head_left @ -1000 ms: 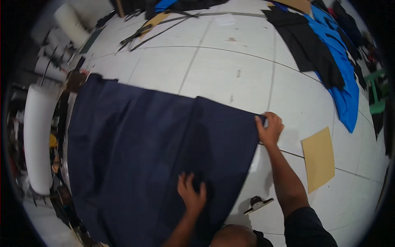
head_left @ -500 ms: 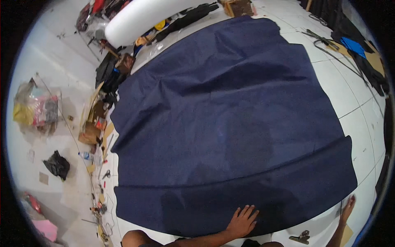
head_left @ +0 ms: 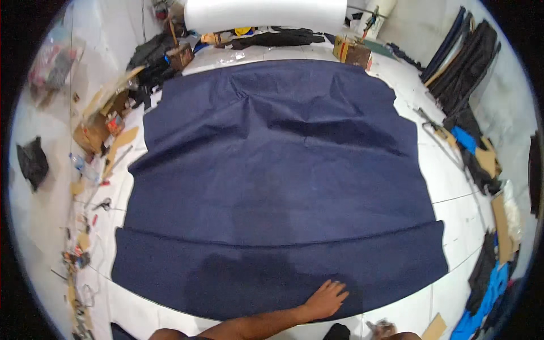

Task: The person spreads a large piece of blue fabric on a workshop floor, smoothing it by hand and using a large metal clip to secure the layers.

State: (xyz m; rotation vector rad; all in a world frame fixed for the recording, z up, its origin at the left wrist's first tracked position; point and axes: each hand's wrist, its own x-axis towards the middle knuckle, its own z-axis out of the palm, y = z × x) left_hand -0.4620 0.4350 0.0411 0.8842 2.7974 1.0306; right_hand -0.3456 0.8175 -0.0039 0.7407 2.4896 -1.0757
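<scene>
The left hand (head_left: 324, 300) is lying palm down on the navy fabric (head_left: 277, 187), its fingers slightly spread and pinching nothing, close to the near edge. The right hand (head_left: 385, 330) is showing as a blur at the lower edge, just beyond that cloth, beside a metal clip (head_left: 372, 326); whether it is gripping the clip, I cannot tell. The fabric is spreading across the middle of the white tiled floor (head_left: 422, 303), a band along its near side appearing folded over, while creases are running across its far half.

To the right of the right hand, a tan sheet (head_left: 435, 327) is lying on the tiles, and farther right a bright blue cloth (head_left: 492, 294) is resting near black pieces. On the left side, scissors (head_left: 103, 204) are lying near the wall, with a plastic bottle (head_left: 77, 161) and an open cardboard box (head_left: 90, 135) farther off. Beyond the fabric's far edge, a small box (head_left: 352, 52) is sitting near its right end, and a thick white roll (head_left: 266, 16) is stretching crosswise at the top.
</scene>
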